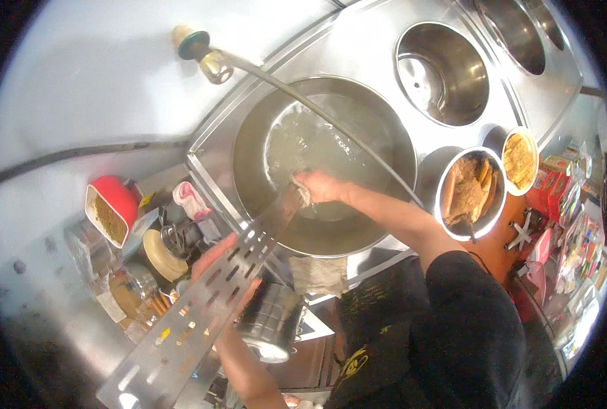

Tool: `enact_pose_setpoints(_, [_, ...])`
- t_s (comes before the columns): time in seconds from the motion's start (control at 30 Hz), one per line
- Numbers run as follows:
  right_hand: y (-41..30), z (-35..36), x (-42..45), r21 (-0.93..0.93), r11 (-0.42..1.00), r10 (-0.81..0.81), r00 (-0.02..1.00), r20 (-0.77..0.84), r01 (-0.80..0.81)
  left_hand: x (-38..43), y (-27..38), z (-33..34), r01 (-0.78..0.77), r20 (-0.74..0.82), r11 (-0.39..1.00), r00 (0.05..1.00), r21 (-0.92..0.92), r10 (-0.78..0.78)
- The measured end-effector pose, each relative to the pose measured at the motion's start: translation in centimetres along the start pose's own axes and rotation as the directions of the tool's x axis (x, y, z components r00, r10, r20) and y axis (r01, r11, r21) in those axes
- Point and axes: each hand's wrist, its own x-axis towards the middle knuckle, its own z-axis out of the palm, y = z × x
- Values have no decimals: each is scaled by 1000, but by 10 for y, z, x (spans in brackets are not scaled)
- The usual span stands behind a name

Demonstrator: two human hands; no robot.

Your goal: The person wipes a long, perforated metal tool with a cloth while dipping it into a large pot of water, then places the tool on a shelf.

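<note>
A long slotted metal plate (209, 286) slants from the lower left up to the rim of a large round metal vat (329, 253), which holds cloudy liquid. My right hand (324, 186), over the vat, holds a pale cloth (302, 191) against the plate's upper end. My left hand (221, 260) is behind the plate's middle, with fingers showing at both edges; the plate hides the palm. A long thin metal rod (329, 117) crosses over the vat, from a valve-like metal fitting (215, 66) to the near right rim.
An open metal well (441, 76) lies beyond the vat. At right stand a bowl of brown food (469, 191) and a smaller container of yellowish food (520, 159). A red scoop-like container (110, 209), a cream lid (163, 255) and a metal canister (273, 317) are at left.
</note>
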Motion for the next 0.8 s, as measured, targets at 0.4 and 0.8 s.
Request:
enact_pose_setpoints(0.4, [-243, -140, -53, 48, 936, -349, 937, -14, 349, 14, 17, 12, -127, 126, 992, 984, 2, 126])
enact_pose_setpoints(0.8, [-242, -136, -73, -51, 967, -248, 968, 37, 249, 26, -133, 112, 10, 181, 953, 982, -304, 47])
